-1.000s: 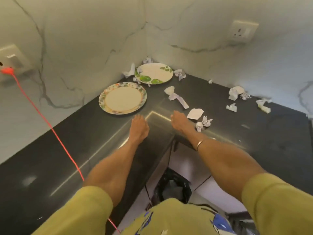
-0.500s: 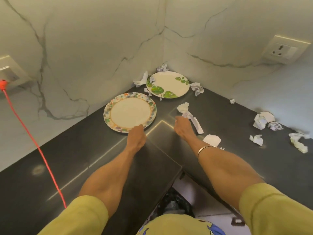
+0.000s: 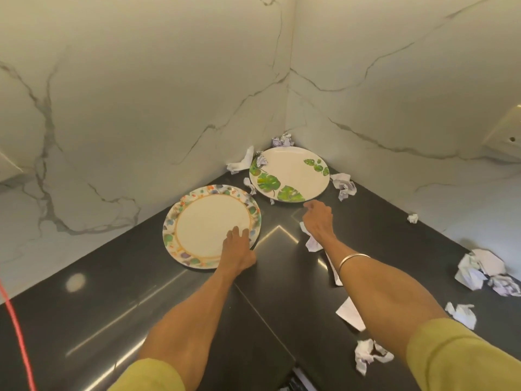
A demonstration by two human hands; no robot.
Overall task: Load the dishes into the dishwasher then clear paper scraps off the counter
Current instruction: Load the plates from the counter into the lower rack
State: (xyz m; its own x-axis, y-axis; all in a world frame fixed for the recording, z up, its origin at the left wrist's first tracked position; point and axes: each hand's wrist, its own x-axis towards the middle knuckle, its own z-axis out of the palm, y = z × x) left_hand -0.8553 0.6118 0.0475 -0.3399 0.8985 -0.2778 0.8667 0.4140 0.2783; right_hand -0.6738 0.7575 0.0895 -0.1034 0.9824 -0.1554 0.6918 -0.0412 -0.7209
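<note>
Two plates lie flat in the corner of a dark counter [image 3: 112,292]. The nearer plate [image 3: 203,221] has a multicoloured flowery rim; my left hand [image 3: 238,251] rests on its near right rim, fingers spread over the edge. The farther plate [image 3: 293,172] is white with green leaves. My right hand [image 3: 317,218] hovers just in front of its near rim, fingers curled and apart, holding nothing. Crumpled paper scraps lie around: several by the far plate [image 3: 344,186], one under my right wrist [image 3: 313,244], several at the right [image 3: 479,270].
White marble walls meet in the corner behind the plates. A red cord [image 3: 17,334] runs down across the counter's left end. A wall socket [image 3: 507,136] sits at the far right. More paper scraps [image 3: 366,355] lie near the counter's front edge.
Both hands have reached forward: the left from the bare counter onto the flowery plate's rim, the right past a twisted scrap toward the leaf plate. The view has tilted up toward the corner.
</note>
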